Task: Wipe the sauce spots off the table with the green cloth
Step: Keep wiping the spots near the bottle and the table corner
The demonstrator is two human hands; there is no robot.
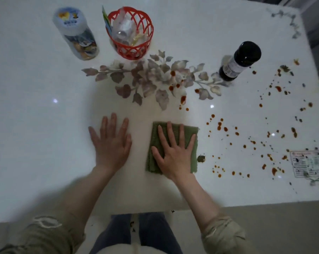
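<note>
Green cloth (190,132), folded into a small pad, lay on the white table (45,125) under the right hand's fingers (170,133). They were straight and spread apart, pressing flat rather than gripping. The right hand (173,154) covered most of the cloth. Near it, the left hand (112,143) rested palm down on the tabletop, fingers likewise straight and slightly apart, holding nothing.

No spots showed between the hands or to their left, yet most of the job looked undone. Brown sauce spots (219,125) lay scattered from just right of the cloth out to the table's right edge. A few more sat on the printed flower pattern near a dark bottle (241,61).

Blur softened the forearms. A printed card (309,164) at the right edge was cut off and unreadable. The cloth's underside was hidden.
</note>
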